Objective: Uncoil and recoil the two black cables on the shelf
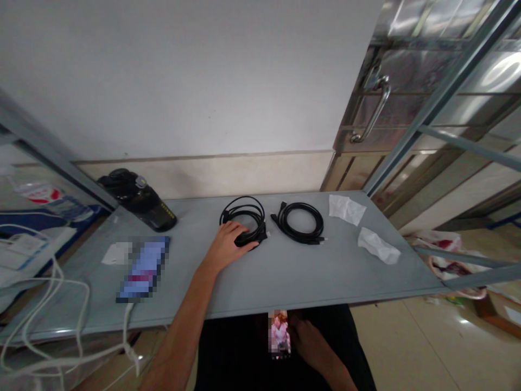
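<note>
My left hand [228,242] reaches across the grey table [285,277] and rests on a coiled black cable [244,217], fingers closed over its near edge. A second coiled black cable [302,222] lies just to the right, untouched. My right hand [306,338] is below the table's front edge, in my lap, holding a phone [279,333] with a lit screen.
A black bottle [138,200] lies at the back left. Another phone [143,269] with a white charging cord [61,320] lies front left beside a white paper [116,253]. Two crumpled tissues [345,208] [378,246] lie at the right. A metal door [407,98] stands behind.
</note>
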### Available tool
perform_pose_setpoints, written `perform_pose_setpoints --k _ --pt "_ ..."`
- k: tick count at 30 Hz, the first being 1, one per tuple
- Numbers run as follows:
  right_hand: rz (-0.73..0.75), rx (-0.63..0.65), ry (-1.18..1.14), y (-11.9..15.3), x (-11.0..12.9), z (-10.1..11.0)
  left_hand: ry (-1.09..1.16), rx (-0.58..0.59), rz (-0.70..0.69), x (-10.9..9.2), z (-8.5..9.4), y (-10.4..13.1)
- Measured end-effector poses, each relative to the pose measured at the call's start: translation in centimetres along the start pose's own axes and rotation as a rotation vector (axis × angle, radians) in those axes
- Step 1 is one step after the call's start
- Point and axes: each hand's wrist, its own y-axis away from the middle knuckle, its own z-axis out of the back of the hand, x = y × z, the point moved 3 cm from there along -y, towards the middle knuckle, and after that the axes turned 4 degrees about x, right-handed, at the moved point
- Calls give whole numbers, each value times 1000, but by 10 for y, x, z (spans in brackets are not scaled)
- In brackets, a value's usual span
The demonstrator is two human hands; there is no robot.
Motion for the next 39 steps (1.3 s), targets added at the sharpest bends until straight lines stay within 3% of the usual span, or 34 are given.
perform_pose_setpoints --k 3,6,11,14,16,18,22,25,32,39 --pt "-9 13 -108 22 10 22 -25 20 -36 -3 -3 -2" --pt "8 -19 -212 45 30 58 -27 25 -39 -5 -7 -2" --pt "175 -125 -414 75 83 155 12 13 -10 -2 -11 0" --pt "293 -325 -411 64 104 218 16 12 -4 -1 -12 2" --pt "380 -578 -323 39 109 253 13 15 -8 -1 -12 2" --pt "451 -699 -167 1 112 275 9 23 -7 -2 -11 3" --pt "445 -658 173 -80 112 283 -10 49 34 -4 -9 2" --pt "430 -547 333 -117 113 276 -38 44 61 -5 -7 1" --pt "378 -441 361 -148 122 286 -104 13 119 1 -6 1" --pt "394 -630 245 -159 115 293 -38 -98 79 -6 4 -1"
